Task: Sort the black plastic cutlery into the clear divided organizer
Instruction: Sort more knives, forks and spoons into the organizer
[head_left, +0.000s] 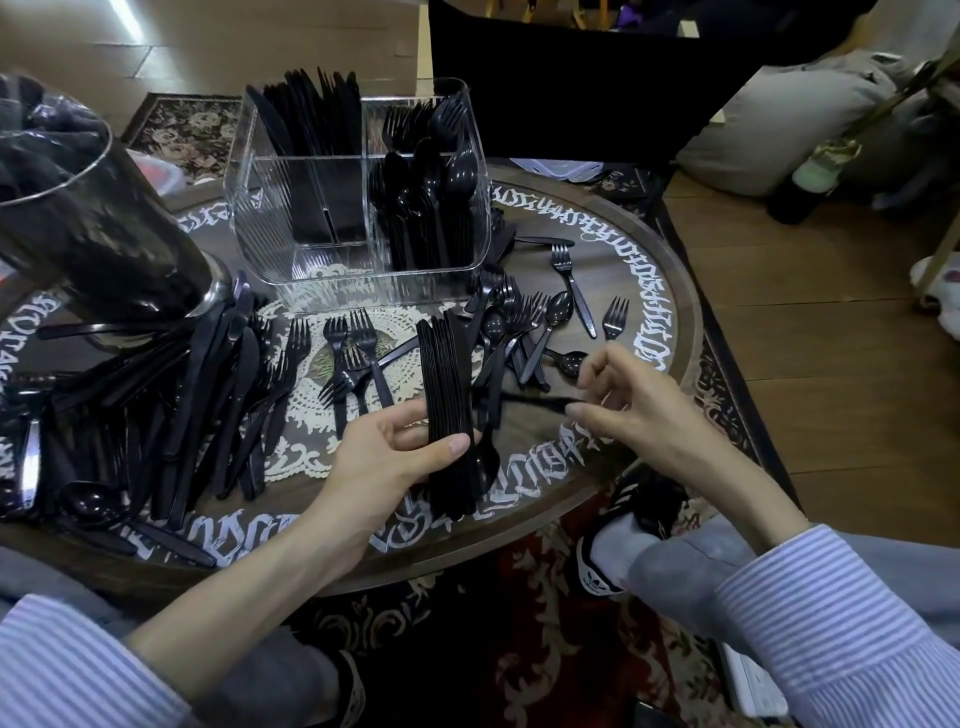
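Note:
My left hand (387, 457) grips a stacked bundle of black plastic cutlery (445, 395), held upright-ish over the table's near side. My right hand (636, 410) pinches the handle of a single black piece (524, 401) that points left toward the bundle. The clear divided organizer (291, 244) stands at the table's far middle, with knives (311, 119) in its left rear compartment and spoons and forks (431, 171) in its right one. Loose forks (353, 358) lie on the doily; more forks and spoons (535, 322) lie right of centre. A heap of knives (208, 405) covers the left.
The round dark table (670, 312) bears white lettering around its rim. A tall glass container (88, 208) with dark contents stands at the far left. A black chair back (561, 83) is beyond the table, a patterned rug and my shoes below.

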